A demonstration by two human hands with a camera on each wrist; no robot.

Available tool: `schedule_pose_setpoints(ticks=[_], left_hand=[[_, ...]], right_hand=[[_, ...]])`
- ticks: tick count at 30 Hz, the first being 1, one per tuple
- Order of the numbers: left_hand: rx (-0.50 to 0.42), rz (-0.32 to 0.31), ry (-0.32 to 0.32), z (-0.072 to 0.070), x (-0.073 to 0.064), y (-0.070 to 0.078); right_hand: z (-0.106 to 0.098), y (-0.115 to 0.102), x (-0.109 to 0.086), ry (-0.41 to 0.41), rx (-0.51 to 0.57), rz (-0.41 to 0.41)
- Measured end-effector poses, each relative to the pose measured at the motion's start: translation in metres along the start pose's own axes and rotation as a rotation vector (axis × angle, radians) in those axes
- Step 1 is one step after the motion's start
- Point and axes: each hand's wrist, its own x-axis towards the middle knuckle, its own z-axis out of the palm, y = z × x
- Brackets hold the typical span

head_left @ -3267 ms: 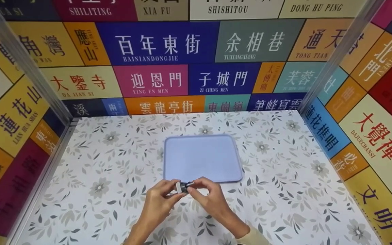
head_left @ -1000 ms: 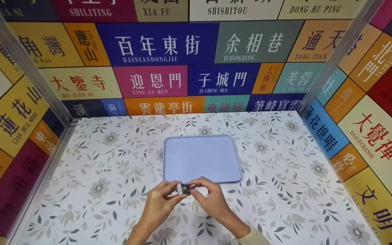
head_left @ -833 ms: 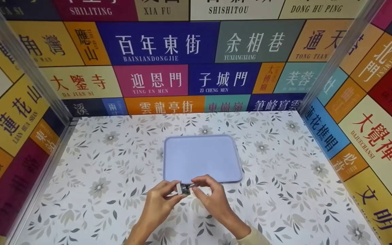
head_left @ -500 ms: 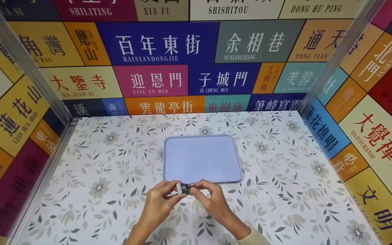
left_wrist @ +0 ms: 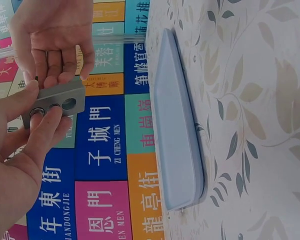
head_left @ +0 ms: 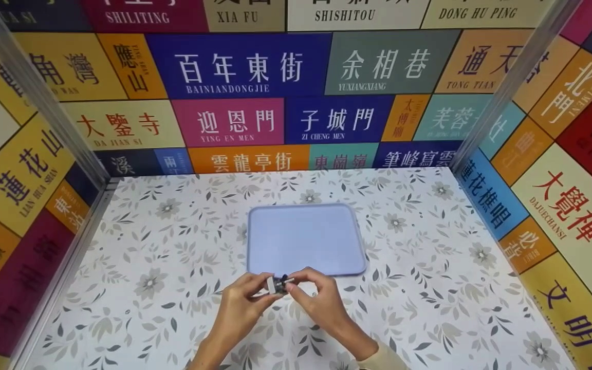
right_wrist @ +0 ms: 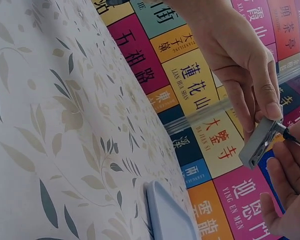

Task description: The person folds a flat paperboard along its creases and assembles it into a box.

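My left hand (head_left: 244, 298) grips a small grey metal block (left_wrist: 65, 97) between thumb and fingers, just in front of the tray. Round holes show in one face of the block in the left wrist view, and fingertips partly cover them. A dark, ridged screw-like part (right_wrist: 286, 133) sticks out of the block's other side. My right hand (head_left: 321, 298) pinches its outer end with thumb and forefinger, the other fingers loosely bent. How far the part sits in the block is hidden.
A pale blue, shallow tray (head_left: 306, 239) lies on the table behind the hands. White cloth (head_left: 183, 318) with leaves and flowers covers the table. Panels with coloured place-name signs (head_left: 239, 67) enclose the back and both sides.
My right thumb and forefinger parted from the screw-like part about 0.8 s ago, then closed on it again; its outer end looks turned. My left hand and the block have stayed in place.
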Motion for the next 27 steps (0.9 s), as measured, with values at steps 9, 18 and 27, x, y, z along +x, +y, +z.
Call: schedule_pose_setpoints(ticks=[9, 18, 27], left_hand=[[-0.011, -0.004, -0.005, 0.0003, 0.0002, 0.0004], [-0.011, -0.020, 0.018, 0.0000, 0.0011, 0.0010], [-0.005, -0.014, 0.027, 0.0008, 0.0009, 0.0026]], right_hand=[[-0.0010, 0.0046, 0.0003, -0.006, 0.003, -0.083], [-0.0021, 0.0003, -0.0026, 0.092, -0.043, -0.028], [-0.0014, 0.0003, -0.0060, 0.013, 0.026, -0.008]])
